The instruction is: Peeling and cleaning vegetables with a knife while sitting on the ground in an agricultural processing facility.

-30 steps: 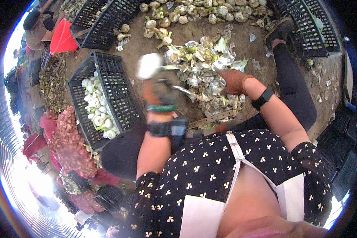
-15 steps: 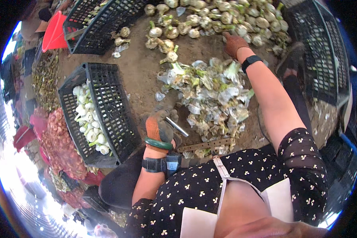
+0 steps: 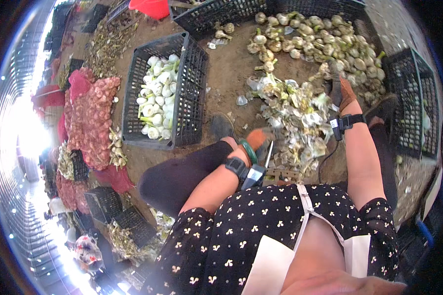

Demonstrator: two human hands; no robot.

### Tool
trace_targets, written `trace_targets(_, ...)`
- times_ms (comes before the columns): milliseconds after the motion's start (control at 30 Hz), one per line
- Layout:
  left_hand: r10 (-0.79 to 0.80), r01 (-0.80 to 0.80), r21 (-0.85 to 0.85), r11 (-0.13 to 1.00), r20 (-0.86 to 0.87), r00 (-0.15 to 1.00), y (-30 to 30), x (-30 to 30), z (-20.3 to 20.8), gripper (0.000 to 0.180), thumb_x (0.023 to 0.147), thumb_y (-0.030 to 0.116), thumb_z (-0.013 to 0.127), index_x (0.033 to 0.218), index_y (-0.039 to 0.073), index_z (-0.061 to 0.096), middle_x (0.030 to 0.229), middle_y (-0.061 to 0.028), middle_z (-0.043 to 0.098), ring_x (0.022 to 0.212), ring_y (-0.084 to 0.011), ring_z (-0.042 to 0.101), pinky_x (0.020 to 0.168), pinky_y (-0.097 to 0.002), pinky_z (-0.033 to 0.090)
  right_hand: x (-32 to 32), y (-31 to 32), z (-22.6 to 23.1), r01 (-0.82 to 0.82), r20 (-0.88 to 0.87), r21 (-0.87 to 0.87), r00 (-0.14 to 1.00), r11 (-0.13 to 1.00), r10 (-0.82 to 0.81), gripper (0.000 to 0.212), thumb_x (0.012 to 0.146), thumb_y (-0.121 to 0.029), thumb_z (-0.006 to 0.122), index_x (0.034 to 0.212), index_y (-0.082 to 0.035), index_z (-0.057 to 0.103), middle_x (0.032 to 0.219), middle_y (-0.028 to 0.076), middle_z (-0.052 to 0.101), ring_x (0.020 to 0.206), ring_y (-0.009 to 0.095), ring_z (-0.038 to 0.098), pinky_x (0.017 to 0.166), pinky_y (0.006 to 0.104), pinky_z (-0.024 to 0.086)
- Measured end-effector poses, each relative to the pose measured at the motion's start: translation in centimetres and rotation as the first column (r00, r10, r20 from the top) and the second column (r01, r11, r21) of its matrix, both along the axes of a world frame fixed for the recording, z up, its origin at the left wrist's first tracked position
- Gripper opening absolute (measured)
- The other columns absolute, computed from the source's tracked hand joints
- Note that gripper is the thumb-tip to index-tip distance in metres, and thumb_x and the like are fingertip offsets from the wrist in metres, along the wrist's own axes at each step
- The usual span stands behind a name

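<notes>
My left hand [image 3: 260, 139], in an orange glove with a grey palm, is closed around a slim silver metal tool [image 3: 269, 153] pointing down toward my lap. Motion smears its fingers. My right hand [image 3: 344, 90], gloved alike, is closed at the near edge of a pile of untrimmed garlic bulbs [image 3: 352, 61]. One garlic bulb [image 3: 323, 72] with its stalk shows at its fingertips and appears gripped. Between my hands lies a heap of papery garlic peelings [image 3: 300, 115]. Left of it, a black plastic crate [image 3: 194, 91] holds cleaned white garlic [image 3: 157, 98].
Other black crates stand behind the pile [image 3: 221, 17] and at the right [image 3: 416, 105]. Red mesh sacks of bulbs [image 3: 91, 120] lie at the left. A red bucket [image 3: 150, 7] is at the far edge. My shoe [image 3: 223, 128] rests beside the crate.
My right hand has drawn back from the pile with a garlic bulb at its fingers. My left hand, still with the metal tool, has moved nearer the peelings. The view has swung left.
</notes>
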State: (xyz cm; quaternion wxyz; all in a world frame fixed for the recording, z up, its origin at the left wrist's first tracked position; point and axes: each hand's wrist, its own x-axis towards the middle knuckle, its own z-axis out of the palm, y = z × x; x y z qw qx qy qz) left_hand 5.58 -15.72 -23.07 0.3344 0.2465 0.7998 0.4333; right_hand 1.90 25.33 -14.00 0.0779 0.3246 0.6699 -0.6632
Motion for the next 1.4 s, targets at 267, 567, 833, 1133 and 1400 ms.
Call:
trace_targets(267,-0.021,-0.232,0.409,0.883,0.527,0.849,2.5,0.7,22.2,0.023,0.080,0.009,0.050,0.101,0.001,0.055,0.088,-0.0067,0.060,0.074,-0.0141,0.058,0.063,-0.0212,0.047,12.9,-16.2,16.9,-0.125,-0.715,-0.024,0.696,0.992,0.070,0.038,0.073,0.002,0.058,0.109,-0.003,0.048,0.104,0.012,0.053,0.093,0.021,0.053,0.079,0.0282,0.045)
trace_targets(567,0.012,-0.242,0.481,0.843,0.433,0.901,5.4,5.7,32.9,0.017,0.076,0.009,0.055,0.084,-0.005,0.057,0.071,-0.0095,0.060,0.054,-0.0151,0.058,0.042,-0.0233,0.045,18.6,-21.7,24.3,-0.075,-0.656,-0.158,0.753,0.985,-0.048,0.038,0.076,-0.012,0.061,0.110,-0.002,0.048,0.101,0.006,0.056,0.091,0.013,0.052,0.080,0.0261,0.043)
trace_targets(833,-0.040,-0.113,0.388,0.915,0.364,0.931,7.4,2.2,31.6,0.027,0.074,0.015,0.060,0.085,-0.009,0.055,0.074,-0.0133,0.059,0.057,-0.0167,0.055,0.047,-0.0293,0.044,17.7,-18.3,22.0,0.066,-0.600,0.402,0.772,0.913,0.209,0.035,0.072,-0.015,0.064,0.103,-0.002,0.054,0.098,0.008,0.058,0.091,0.016,0.054,0.081,0.0285,0.042)
trace_targets(1133,-0.019,0.258,0.245,0.935,-0.691,0.722,9.9,0.1,31.1,0.023,0.071,0.019,0.052,0.085,0.002,0.059,0.077,-0.0170,0.059,0.075,-0.0360,0.053,0.070,-0.0436,0.041,15.6,-16.1,22.7,-0.096,-0.526,0.012,0.846,0.995,0.088,0.038,0.080,-0.014,0.053,0.115,-0.003,0.042,0.103,0.014,0.054,0.089,0.016,0.056,0.073,0.0256,0.047)
trace_targets(1400,-0.131,0.082,0.396,0.914,0.097,0.987,11.2,-2.3,28.9,0.017,0.075,0.010,0.054,0.087,-0.002,0.058,0.073,-0.0050,0.060,0.063,-0.0116,0.054,0.055,-0.0246,0.045,13.6,-16.7,22.1,0.013,-0.458,0.165,0.887,0.986,0.065,0.038,0.082,-0.017,0.053,0.114,-0.001,0.041,0.104,0.009,0.053,0.091,0.015,0.053,0.078,0.0285,0.044)
